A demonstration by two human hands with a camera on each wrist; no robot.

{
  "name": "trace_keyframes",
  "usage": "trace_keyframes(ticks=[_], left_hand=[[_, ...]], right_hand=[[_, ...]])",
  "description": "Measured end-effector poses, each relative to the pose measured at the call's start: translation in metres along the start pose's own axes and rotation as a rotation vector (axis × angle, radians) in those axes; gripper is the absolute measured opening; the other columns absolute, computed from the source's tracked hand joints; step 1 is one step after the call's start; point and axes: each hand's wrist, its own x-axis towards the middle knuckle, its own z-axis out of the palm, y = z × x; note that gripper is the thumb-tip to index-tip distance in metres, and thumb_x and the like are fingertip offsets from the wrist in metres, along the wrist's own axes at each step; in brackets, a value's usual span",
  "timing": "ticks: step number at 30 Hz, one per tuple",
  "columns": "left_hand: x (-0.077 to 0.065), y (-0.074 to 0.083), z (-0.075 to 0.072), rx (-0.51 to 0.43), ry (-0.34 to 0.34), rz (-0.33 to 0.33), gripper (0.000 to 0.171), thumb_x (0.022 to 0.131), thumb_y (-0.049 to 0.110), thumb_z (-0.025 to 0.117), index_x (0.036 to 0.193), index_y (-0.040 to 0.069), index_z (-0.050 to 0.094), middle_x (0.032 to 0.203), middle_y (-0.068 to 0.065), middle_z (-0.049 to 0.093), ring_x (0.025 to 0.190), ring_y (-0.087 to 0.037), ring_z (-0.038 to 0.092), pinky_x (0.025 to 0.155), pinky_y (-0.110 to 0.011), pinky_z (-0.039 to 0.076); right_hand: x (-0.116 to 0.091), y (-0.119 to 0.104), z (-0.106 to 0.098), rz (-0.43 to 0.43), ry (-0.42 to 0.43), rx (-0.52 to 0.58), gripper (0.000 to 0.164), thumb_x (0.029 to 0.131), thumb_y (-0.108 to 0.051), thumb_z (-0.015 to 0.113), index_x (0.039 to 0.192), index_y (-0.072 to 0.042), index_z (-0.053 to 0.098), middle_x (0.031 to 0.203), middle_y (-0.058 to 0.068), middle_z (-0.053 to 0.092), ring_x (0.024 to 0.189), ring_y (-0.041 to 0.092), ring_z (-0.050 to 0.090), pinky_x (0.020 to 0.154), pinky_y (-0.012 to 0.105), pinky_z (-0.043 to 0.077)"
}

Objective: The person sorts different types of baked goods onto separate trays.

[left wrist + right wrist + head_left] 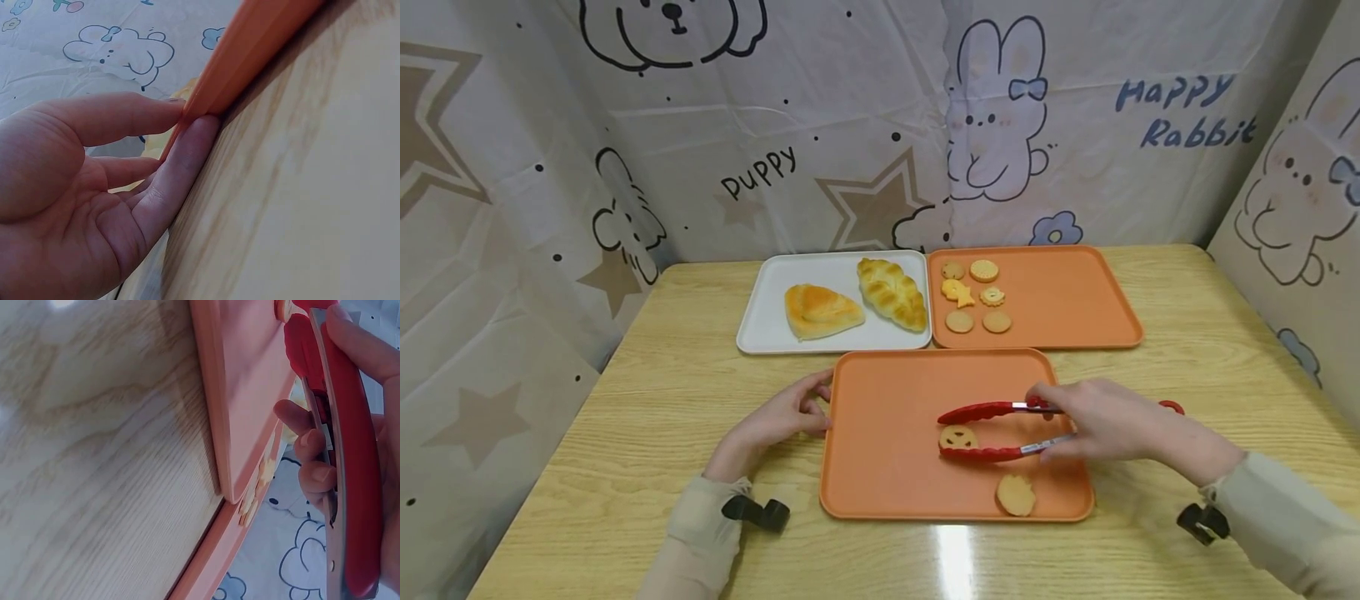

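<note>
My right hand (1101,417) grips red-handled tongs (359,469) over the near orange tray (887,392). The tongs' red tips are spread around a round cookie with cut-out holes (957,436); the lower tip overlaps the cookie's near edge, while the upper tip lies just beyond its far edge. Another cookie, with a scalloped edge (1016,495), lies near the tray's front right. At the tray's left side, my left hand (790,408) holds the rim, thumb and fingers pinching it in the left wrist view, where the tray wall (244,62) shows.
Behind stand a white tray (756,325) with two breads, a triangular one (820,312) and a braided one (891,293), and a far orange tray (1067,300) with several cookies on its left. The wooden table (625,442) ends at a printed cloth backdrop (850,100).
</note>
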Motion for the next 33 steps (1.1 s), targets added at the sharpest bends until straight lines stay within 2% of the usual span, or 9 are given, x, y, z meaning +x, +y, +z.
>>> trace_keyframes(ticks=[11, 21, 24, 28, 33], left_hand=[[0.001, -0.003, -0.002, 0.006, -0.009, 0.027, 0.079, 0.080, -0.002, 0.061, 0.144, -0.001, 0.015, 0.116, -0.022, 0.037, 0.072, -0.011, 0.051, 0.066, -0.022, 0.048], [0.000, 0.000, 0.000, -0.014, 0.001, -0.002, 0.079, 0.080, -0.001, 0.061, 0.145, 0.002, 0.017, 0.115, -0.018, 0.038, 0.072, -0.010, 0.052, 0.068, -0.023, 0.049], [0.000, 0.000, 0.001, -0.011, 0.005, -0.001, 0.079, 0.079, -0.001, 0.061, 0.145, 0.003, 0.017, 0.115, -0.018, 0.038, 0.072, -0.010, 0.052, 0.067, -0.022, 0.048], [0.000, 0.000, 0.000, -0.012, 0.004, -0.002, 0.079, 0.079, -0.001, 0.061, 0.145, 0.003, 0.017, 0.115, -0.018, 0.038, 0.071, -0.009, 0.052, 0.068, -0.022, 0.049], [-0.001, 0.000, 0.000, -0.023, -0.005, 0.002, 0.079, 0.080, -0.001, 0.061, 0.145, 0.002, 0.016, 0.116, -0.019, 0.038, 0.072, -0.009, 0.053, 0.069, -0.023, 0.050]], right_hand=[[-0.009, 0.009, -0.001, 0.015, 0.008, 0.002, 0.052, 0.072, -0.056, 0.065, 0.108, -0.020, 0.053, 0.084, -0.013, 0.058, 0.070, 0.003, 0.054, 0.059, 0.025, 0.044], [-0.007, 0.016, -0.008, 0.032, 0.065, -0.023, 0.052, 0.071, -0.054, 0.068, 0.106, -0.019, 0.053, 0.079, -0.012, 0.056, 0.065, 0.002, 0.048, 0.057, 0.022, 0.041], [-0.006, 0.020, -0.012, 0.055, 0.092, -0.040, 0.055, 0.069, -0.053, 0.070, 0.107, -0.017, 0.054, 0.082, -0.010, 0.059, 0.064, 0.002, 0.049, 0.057, 0.023, 0.043], [-0.004, 0.028, -0.015, 0.088, 0.118, -0.044, 0.059, 0.068, -0.051, 0.072, 0.111, -0.013, 0.054, 0.091, -0.003, 0.065, 0.069, 0.007, 0.058, 0.061, 0.029, 0.048], [-0.003, 0.039, -0.019, 0.092, 0.156, -0.046, 0.058, 0.068, -0.048, 0.073, 0.108, -0.012, 0.054, 0.086, -0.001, 0.065, 0.064, 0.005, 0.055, 0.057, 0.027, 0.047]])
